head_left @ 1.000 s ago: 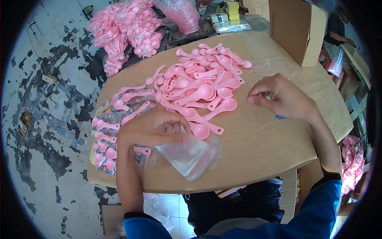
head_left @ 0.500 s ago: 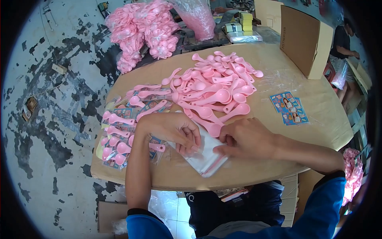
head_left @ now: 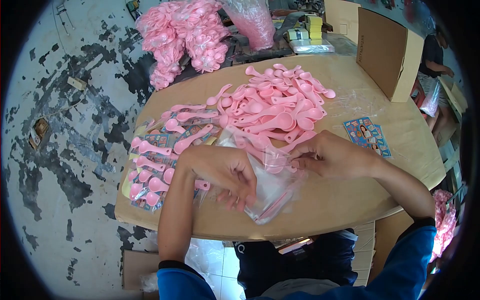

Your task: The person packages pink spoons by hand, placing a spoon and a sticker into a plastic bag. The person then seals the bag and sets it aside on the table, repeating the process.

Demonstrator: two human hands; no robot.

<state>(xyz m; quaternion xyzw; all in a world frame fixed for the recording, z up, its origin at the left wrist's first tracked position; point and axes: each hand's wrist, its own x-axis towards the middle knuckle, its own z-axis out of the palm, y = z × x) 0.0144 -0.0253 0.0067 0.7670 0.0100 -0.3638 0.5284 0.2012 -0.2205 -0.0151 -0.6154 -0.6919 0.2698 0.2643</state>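
A stack of clear plastic bags (head_left: 270, 202) lies near the table's front edge. My right hand (head_left: 325, 156) pinches the edge of a clear bag (head_left: 275, 157) lifted off the stack. Over the stack's left side is my left hand (head_left: 227, 175), its fingers curled and blurred; whether they grip anything is unclear. Behind both hands spreads a pile of pink measuring spoons (head_left: 272, 102). To the left, spoons packed in clear bags with printed cards (head_left: 157, 140) lie in overlapping rows.
Printed cards (head_left: 367, 136) lie on the table (head_left: 400, 165) at right. Behind stand an open cardboard box (head_left: 380, 52), bundled pink spoons (head_left: 182, 35) and a large bag of pink items (head_left: 252, 25). A person (head_left: 434, 60) sits at far right.
My right hand has moved up and right, drawing a clear bag up from the stack. My left hand has shifted slightly. The whole view has shifted a little.
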